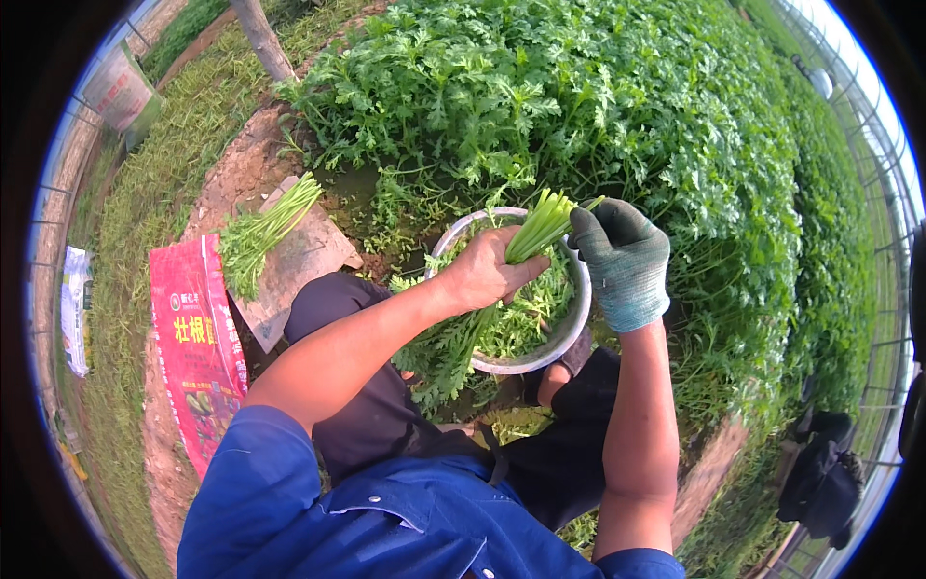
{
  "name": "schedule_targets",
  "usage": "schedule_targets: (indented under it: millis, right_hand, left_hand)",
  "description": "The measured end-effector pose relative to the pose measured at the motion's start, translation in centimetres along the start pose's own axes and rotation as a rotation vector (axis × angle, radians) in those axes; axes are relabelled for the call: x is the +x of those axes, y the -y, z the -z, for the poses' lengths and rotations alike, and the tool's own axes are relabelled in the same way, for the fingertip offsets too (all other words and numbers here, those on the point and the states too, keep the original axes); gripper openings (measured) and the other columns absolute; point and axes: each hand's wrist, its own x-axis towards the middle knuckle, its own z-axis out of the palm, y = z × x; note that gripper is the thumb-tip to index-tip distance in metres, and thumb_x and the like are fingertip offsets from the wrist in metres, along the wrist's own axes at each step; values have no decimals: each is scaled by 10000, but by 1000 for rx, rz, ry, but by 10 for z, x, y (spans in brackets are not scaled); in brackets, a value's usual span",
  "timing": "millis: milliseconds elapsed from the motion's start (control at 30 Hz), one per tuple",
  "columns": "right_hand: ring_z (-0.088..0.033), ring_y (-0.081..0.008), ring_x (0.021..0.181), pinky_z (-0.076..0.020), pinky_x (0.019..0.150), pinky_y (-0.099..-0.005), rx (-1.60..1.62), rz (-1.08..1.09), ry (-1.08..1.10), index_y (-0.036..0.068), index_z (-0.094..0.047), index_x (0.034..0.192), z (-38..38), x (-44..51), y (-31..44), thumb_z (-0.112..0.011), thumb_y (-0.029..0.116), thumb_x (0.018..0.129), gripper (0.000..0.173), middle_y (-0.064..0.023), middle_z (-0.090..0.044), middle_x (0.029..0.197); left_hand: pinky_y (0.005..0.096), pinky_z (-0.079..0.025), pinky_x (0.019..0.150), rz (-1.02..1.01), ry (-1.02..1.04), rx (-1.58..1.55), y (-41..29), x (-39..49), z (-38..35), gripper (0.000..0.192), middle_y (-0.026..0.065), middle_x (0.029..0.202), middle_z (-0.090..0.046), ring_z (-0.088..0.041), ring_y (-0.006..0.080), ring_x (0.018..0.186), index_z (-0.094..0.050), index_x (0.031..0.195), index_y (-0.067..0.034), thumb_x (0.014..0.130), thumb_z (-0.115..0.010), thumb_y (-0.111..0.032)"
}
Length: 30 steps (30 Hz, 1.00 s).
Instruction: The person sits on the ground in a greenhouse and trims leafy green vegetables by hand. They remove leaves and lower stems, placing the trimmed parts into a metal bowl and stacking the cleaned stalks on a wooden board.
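My bare left hand (483, 269) is closed around a bunch of leafy green stems (542, 226), cut ends up, leaves hanging down over the rim of a round pale basin (581, 307). In a grey-green knit glove, my right hand (621, 253) is at the top of the bunch, its thumb and fingertips pinching a thin stem that sticks out to the side. Loose leafy trimmings (521, 326) lie in the basin, which stands between my legs. To the left, another bunch of cut greens (271, 228) rests across a flat board (289, 279) and the edge of a pink bag.
Dense leafy plants (550, 94) grow ahead and to the right. The printed pink bag (195, 340) lies at my left. A thin trunk or post (264, 40) rises behind the board. Dark cloth or a bag (821, 474) lies at the far right, near wire fencing.
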Motion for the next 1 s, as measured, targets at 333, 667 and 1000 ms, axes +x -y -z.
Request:
schedule_targets:
  millis: [333,667,1000]
  right_hand:
    - [-694,-313,844,-541,776,-397,-912,18,-197,70,-701,1009,20,7,-6,-723,380,844,352,-122,-711,904]
    - [-594,-200,1119,-473,984,-327,367,-115,432,-42,-430,1381,-25,-19,-30,-852,317,751,839,-118,-619,1217]
    - [-623,-120,746,-520,695,-275,291,-387,408,-10,-619,1067,-70,-40,-44,-777,175,814,351,-58,-674,877]
  left_hand:
    - [223,-388,475,-38,-40,-193,12,8,7,154,-40,700,-543,-467,36,533,-630,988,-67,951,-675,-209]
    - [227,-431,493,-140,94,-502,-6,1,11,209,-24,706,-535,-509,68,561,-585,901,-70,975,-641,-258]
    - [306,-488,917,-273,-8,-385,-20,4,26,561,49,1033,-692,-623,139,997,-606,1199,-21,834,-785,-408]
